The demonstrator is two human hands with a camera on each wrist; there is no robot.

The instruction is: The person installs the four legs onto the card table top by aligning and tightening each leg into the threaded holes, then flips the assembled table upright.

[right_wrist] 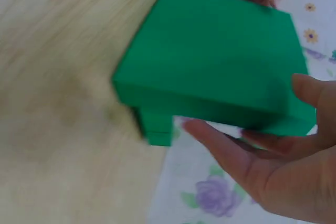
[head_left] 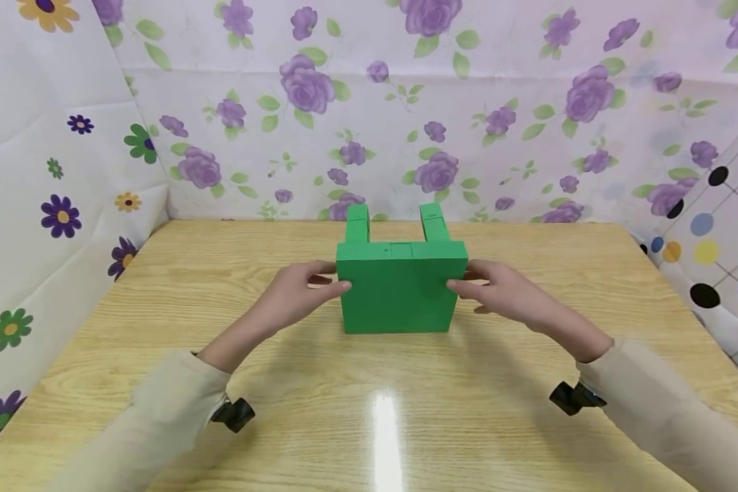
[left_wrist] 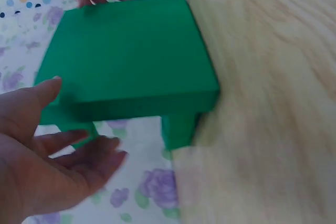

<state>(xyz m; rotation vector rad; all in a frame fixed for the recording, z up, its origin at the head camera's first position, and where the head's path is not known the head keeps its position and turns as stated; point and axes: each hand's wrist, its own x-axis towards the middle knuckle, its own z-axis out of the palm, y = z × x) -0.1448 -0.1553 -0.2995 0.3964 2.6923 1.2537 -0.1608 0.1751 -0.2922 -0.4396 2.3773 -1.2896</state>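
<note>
A small green stool (head_left: 400, 294) stands on edge on the wooden table (head_left: 320, 410), its flat top towards me. Two legs (head_left: 358, 225) reach away towards the back. My left hand (head_left: 301, 290) is at its left side, thumb on the flat face and fingers behind the edge. On the opposite side my right hand (head_left: 498, 290) holds it the same way. The left wrist view shows the left fingers (left_wrist: 100, 153) loosely bent beside a leg (left_wrist: 178, 129). In the right wrist view the right thumb (right_wrist: 307, 88) overlaps the flat face, and the fingers lie along the underside.
Behind the table hangs a white sheet (head_left: 375, 157) with purple flowers. A flowered sheet (head_left: 31, 273) borders the left, a dotted one (head_left: 722, 253) the right. A black wrist device (head_left: 234, 415) sits at the left cuff, another (head_left: 575, 398) at the right.
</note>
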